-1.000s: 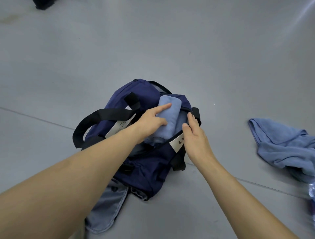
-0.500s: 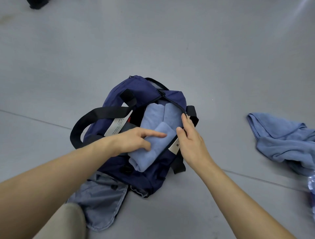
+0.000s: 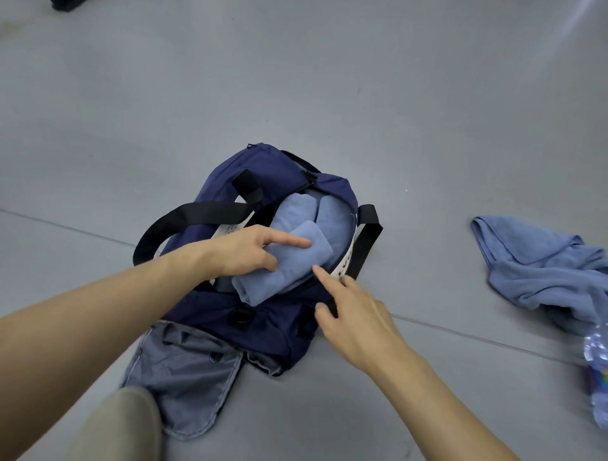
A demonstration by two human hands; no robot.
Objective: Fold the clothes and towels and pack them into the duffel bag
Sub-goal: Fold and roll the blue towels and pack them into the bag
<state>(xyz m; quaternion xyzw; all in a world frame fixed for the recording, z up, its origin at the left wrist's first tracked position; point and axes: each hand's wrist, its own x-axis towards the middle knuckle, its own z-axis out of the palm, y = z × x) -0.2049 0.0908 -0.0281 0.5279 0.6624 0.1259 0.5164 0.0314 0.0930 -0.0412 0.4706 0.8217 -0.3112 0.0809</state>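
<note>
A navy duffel bag (image 3: 263, 316) with black straps lies open on the grey floor. Two rolled light-blue towels (image 3: 332, 214) sit inside it. A third rolled light-blue towel (image 3: 279, 279) lies across the opening, partly out of the bag. My left hand (image 3: 243, 250) rests on this towel, index finger stretched along it and the other fingers curled against it. My right hand (image 3: 355, 316) hovers at the bag's right rim, fingers apart, index finger pointing at the opening edge. An unfolded blue garment (image 3: 539, 266) lies crumpled on the floor at the right.
A grey cloth pouch (image 3: 184, 371) lies on the floor under the bag's near end. My knee in beige trousers (image 3: 121, 427) shows at the bottom left. A plastic water bottle (image 3: 597, 371) lies at the right edge. A dark object (image 3: 65, 4) sits far top left.
My left hand drew the rolled towel back toward me so it lies across the opening. My right hand let go of the bag's rim and moved down, fingers now spread.
</note>
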